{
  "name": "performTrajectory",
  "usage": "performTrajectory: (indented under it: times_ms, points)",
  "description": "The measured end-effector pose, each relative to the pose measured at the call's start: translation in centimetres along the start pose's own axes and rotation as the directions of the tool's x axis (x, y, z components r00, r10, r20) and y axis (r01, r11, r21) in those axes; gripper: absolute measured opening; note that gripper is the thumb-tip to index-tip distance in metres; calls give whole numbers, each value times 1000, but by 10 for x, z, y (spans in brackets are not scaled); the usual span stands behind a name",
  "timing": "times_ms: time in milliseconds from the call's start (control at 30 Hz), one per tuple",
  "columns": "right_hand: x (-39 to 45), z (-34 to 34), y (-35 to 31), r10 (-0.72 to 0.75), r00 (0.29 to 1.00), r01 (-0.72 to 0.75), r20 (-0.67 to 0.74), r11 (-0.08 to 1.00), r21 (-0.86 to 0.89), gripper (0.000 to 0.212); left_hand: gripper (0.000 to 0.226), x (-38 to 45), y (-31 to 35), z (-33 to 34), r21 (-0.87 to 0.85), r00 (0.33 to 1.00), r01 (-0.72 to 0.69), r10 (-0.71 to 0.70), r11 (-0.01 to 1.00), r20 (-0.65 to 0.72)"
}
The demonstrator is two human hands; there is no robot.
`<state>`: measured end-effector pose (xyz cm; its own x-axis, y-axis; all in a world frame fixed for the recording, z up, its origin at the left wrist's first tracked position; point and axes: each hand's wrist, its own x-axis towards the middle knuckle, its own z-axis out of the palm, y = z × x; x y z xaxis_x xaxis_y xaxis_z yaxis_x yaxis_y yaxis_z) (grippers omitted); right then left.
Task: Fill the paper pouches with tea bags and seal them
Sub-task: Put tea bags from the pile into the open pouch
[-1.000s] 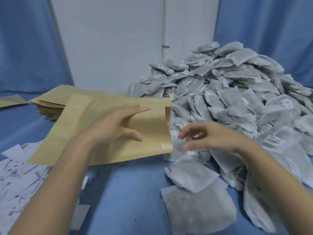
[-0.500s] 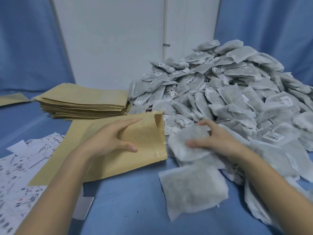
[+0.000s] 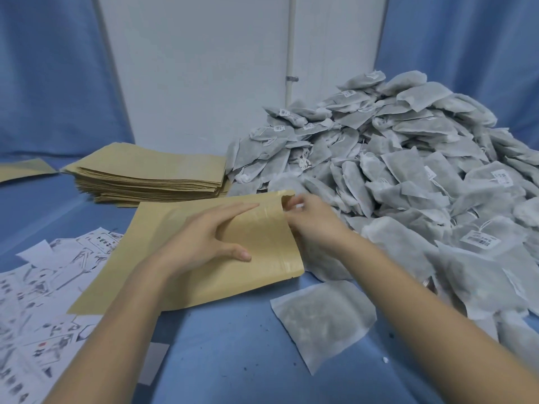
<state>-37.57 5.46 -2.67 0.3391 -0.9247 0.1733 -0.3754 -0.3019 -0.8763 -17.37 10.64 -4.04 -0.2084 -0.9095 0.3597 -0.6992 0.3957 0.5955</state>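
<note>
A kraft paper pouch (image 3: 157, 225) lies flat on the blue table, its open mouth facing right. My left hand (image 3: 204, 240) rests on top of it with straight fingers and the thumb spread. At the mouth of the pouch, my right hand (image 3: 315, 225) has its fingers curled and holds a grey tea bag (image 3: 323, 263), whose body shows below the wrist; the fingertips are blurred. A large heap of tea bags (image 3: 408, 170) fills the right side. One loose tea bag (image 3: 323, 319) lies in front of the pouch.
A stack of empty pouches (image 3: 151, 176) sits behind the working pouch. Printed paper slips (image 3: 38, 287) are scattered at the left. A single pouch (image 3: 23, 170) lies at the far left edge. Blue cloth (image 3: 233, 360) covers the table; a white wall stands behind.
The pouch has come down flat onto the table under my left hand. My right hand picked a tea bag from the heap's edge and moved it left to the pouch mouth.
</note>
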Motion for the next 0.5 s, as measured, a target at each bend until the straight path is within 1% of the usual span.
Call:
performTrajectory:
  times_ms: [33,67,100,133,200,233,267,300,367,400,433,467,500]
  points:
    - [3,3,-2,-8,995,8,96,1000,6,14,80,0,0,-1,-5,1000,-7,7,1000,-12]
    - [2,7,-8,0,981,-11,195,998,57,16,79,0,1,-1,-12,1000,-12,12,1000,-20]
    - [3,10,-12,31,955,-51,294,997,61,14,78,-1,0,-2,-19,1000,-15,15,1000,-22]
    - [3,13,-17,61,930,-71,362,997,14,15,77,-1,0,-2,-22,1000,-15,15,1000,-17]
    - [5,15,-19,133,879,-33,459,975,-220,31,77,-2,-2,-2,-19,1000,-7,7,1000,6]
    - [5,14,-17,147,867,15,476,947,-320,34,77,-3,-3,-2,-16,1000,0,0,1000,17]
    - [4,12,-15,129,880,63,458,922,-382,34,78,-3,-5,-2,-14,1000,9,-9,1000,25]
    - [2,7,-11,83,914,107,398,895,-433,32,78,-2,-6,-2,-12,999,18,-17,1000,28]
    - [-3,-10,1,-43,985,133,170,817,-562,26,79,-2,-9,-3,-8,999,30,-30,1000,22]
    - [-6,-20,8,-93,995,102,48,761,-640,26,80,-1,-10,-4,-2,999,34,-34,999,18]
    - [-10,-28,16,-104,994,39,-46,690,-722,33,80,-1,-10,-4,3,999,37,-37,999,16]
    - [-14,-35,23,-64,992,-46,-106,607,-793,47,81,-1,-11,-4,3,999,41,-41,999,18]
    - [-17,-38,30,16,991,-122,-135,536,-836,60,81,-1,-11,-3,-1,999,47,-47,999,23]
